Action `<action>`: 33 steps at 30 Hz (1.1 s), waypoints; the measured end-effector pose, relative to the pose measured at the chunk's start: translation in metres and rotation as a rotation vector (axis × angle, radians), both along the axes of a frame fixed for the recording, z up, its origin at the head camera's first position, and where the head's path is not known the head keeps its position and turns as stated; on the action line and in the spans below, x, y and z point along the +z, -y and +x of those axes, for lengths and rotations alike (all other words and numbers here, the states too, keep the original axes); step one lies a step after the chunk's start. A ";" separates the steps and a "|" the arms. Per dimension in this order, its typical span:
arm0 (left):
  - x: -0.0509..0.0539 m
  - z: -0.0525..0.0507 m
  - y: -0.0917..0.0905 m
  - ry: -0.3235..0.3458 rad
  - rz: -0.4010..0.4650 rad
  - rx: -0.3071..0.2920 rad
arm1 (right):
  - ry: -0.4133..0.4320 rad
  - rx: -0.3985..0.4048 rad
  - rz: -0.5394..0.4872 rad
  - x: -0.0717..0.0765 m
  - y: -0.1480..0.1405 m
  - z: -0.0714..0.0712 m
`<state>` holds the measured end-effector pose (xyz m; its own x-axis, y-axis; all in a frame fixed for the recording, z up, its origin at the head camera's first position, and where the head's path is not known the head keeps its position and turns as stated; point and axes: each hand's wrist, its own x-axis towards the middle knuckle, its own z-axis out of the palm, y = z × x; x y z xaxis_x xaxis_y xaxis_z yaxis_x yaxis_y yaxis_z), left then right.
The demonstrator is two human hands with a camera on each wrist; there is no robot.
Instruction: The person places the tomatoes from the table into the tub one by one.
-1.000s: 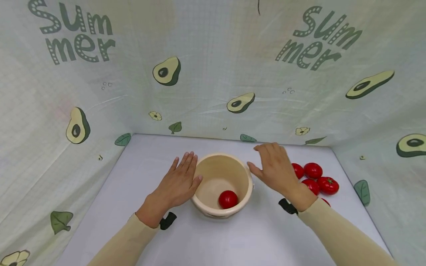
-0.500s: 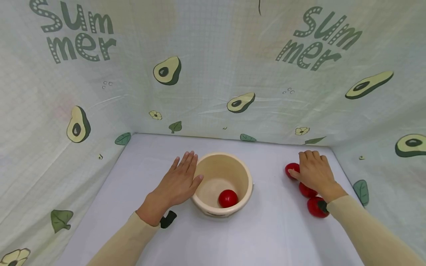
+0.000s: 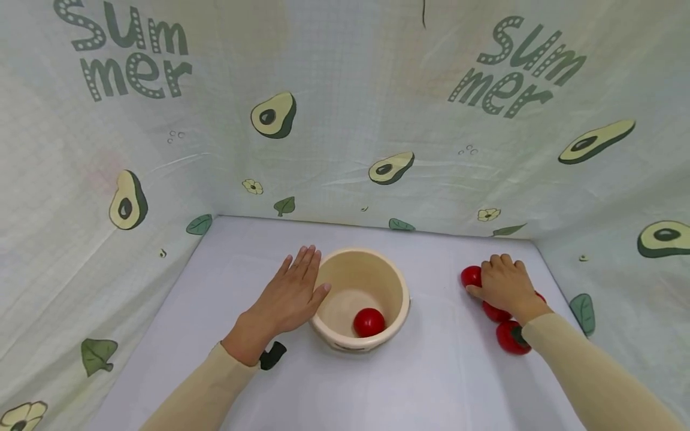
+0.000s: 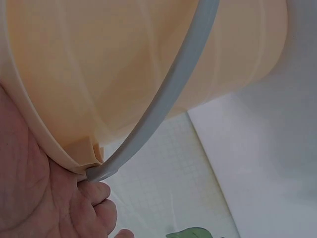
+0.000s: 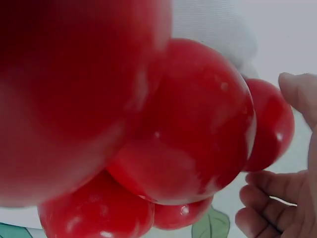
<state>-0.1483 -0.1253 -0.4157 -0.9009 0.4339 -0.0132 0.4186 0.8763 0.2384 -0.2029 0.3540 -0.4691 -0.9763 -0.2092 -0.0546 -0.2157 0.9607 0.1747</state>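
Observation:
A cream bucket with a grey handle stands mid-table, one red tomato inside. My left hand lies along the bucket's left side, fingers straight, touching near the rim. At the right, my right hand reaches over a cluster of glossy tomatoes with its fingers bent. In the right wrist view, its thumb and fingers are on either side of a tomato. Another tomato sits left of this hand, and one with a green top is by the wrist. The hand partly hides the cluster.
The white table is bounded by a pale cloth printed with avocados and leaves at the back and sides. In the right wrist view, several large tomatoes crowd close to the camera. A black wrist strap shows under the left wrist.
My right hand has moved right from beside the bucket to the tomatoes, then lowered slightly with its fingers drawing in. The left hand, the bucket and the tomato inside have stayed put.

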 end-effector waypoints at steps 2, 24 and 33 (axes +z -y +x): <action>-0.001 0.000 0.000 0.001 0.002 -0.002 | 0.015 0.003 0.008 -0.003 0.000 0.000; 0.001 -0.001 -0.002 -0.008 -0.014 -0.011 | -0.263 0.141 0.046 0.046 0.046 -0.009; 0.003 -0.001 0.000 -0.026 -0.030 -0.005 | -0.600 0.461 -0.070 0.106 0.119 0.002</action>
